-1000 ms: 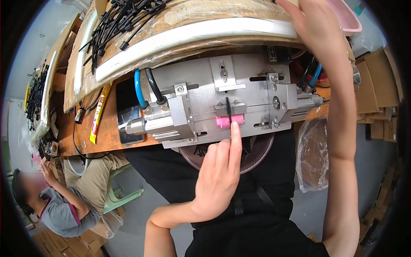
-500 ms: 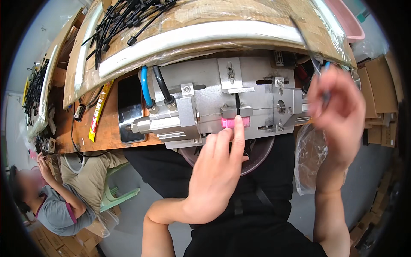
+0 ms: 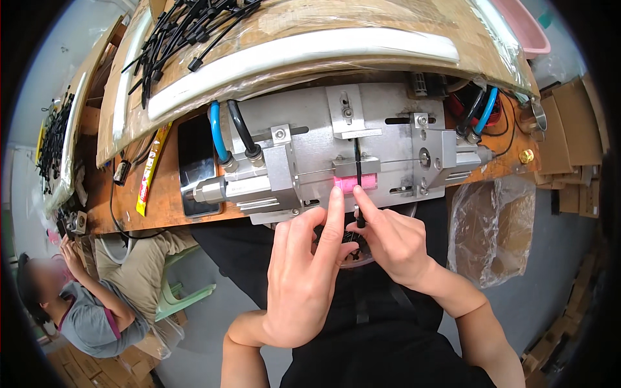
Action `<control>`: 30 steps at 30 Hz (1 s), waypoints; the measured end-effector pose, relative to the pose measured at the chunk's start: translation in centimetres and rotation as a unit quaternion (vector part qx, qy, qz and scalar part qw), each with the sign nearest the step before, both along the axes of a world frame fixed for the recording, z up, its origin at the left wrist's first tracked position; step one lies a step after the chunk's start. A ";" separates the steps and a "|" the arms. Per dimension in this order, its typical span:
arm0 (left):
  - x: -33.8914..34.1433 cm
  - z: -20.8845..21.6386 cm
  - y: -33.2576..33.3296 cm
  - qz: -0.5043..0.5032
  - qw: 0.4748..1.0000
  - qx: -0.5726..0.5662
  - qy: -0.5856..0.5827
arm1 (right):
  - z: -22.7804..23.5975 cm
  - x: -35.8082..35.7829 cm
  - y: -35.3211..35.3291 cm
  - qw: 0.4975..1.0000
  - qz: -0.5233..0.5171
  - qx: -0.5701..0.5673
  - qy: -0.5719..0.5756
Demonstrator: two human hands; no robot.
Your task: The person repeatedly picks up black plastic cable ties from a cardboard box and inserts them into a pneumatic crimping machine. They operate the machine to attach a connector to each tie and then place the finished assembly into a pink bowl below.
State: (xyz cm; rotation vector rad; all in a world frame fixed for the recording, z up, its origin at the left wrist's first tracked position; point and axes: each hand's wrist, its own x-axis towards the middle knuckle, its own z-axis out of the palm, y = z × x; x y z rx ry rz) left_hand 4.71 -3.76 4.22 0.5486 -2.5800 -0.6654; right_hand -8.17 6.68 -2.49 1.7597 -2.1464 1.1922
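Note:
A metal jig lies across the bench edge, with a pink block at its front middle. Over the block runs a slim black rod-like part, its thicker lower end hanging past the jig's front edge. My right hand has that lower end between thumb and fingers, its index fingertip on the part at the block's edge. Beside it, my left hand points its index finger at the block's left front edge, apparently touching it. The left thumb is apart and the other fingers are bent, with nothing visible in them.
Below the jig, a bowl of small black parts is partly hidden by my hands. A cardboard-covered shelf with black parts overhangs the back. Blue and black hoses rise from the jig. A phone lies left; another person sits further left.
My right hand has come down from the upper right, bringing the black part onto the pink block. The left index finger has shifted left along the block; the black piece formerly under it is no longer distinguishable.

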 end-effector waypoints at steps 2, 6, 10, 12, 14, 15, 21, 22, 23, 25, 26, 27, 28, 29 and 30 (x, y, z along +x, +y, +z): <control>0.1 -0.1 0.0 0.002 1.000 0.004 -0.001 | -0.1 -0.1 -0.1 1.000 -0.005 -0.007 0.004; 0.8 0.0 -0.5 0.011 1.000 0.009 -0.007 | 0.2 0.0 -0.3 1.000 -0.001 0.017 0.009; 2.1 0.4 -1.3 0.009 0.999 0.030 0.007 | 1.7 -0.2 0.0 0.997 0.004 0.064 0.033; 2.8 0.6 -1.7 0.022 0.999 0.034 0.013 | 2.3 -0.5 0.3 0.995 0.024 0.079 0.055; 3.4 1.1 -2.1 0.026 0.998 0.051 0.022 | 2.8 -0.4 0.2 0.994 0.052 0.071 0.067; 3.8 0.9 -2.3 0.014 0.996 0.077 0.044 | 3.5 -0.1 0.2 0.994 0.065 0.067 0.062; 3.1 0.0 -2.6 -0.043 0.919 0.356 0.167 | 6.7 1.6 1.3 0.977 0.203 -0.014 -0.065; 2.7 -0.2 -2.8 -0.083 0.887 0.411 0.195 | 6.9 1.6 1.3 0.972 0.223 -0.013 -0.079; 2.3 -0.4 -2.7 -0.095 0.868 0.442 0.206 | 7.0 1.6 1.4 0.965 0.243 -0.012 -0.093; 1.8 -0.2 -2.5 -0.120 0.829 0.496 0.228 | 7.5 1.7 1.8 0.959 0.264 -0.009 -0.103; 1.7 0.3 -2.4 -0.129 0.824 0.502 0.228 | 7.5 1.7 2.0 0.955 0.276 -0.007 -0.109; 1.3 0.4 -2.2 -0.147 0.807 0.523 0.233 | 7.6 1.8 2.2 0.954 0.274 -0.017 -0.117; 0.9 0.4 -2.1 -0.163 0.789 0.543 0.237 | 7.5 1.9 2.3 0.953 0.273 -0.027 -0.126; 0.6 0.5 -2.1 -0.180 0.770 0.563 0.241 | 7.5 2.0 2.4 0.952 0.272 -0.037 -0.135; 0.4 0.6 -2.2 -0.202 0.761 0.576 0.222 | 7.4 2.0 2.6 0.951 0.274 -0.039 -0.141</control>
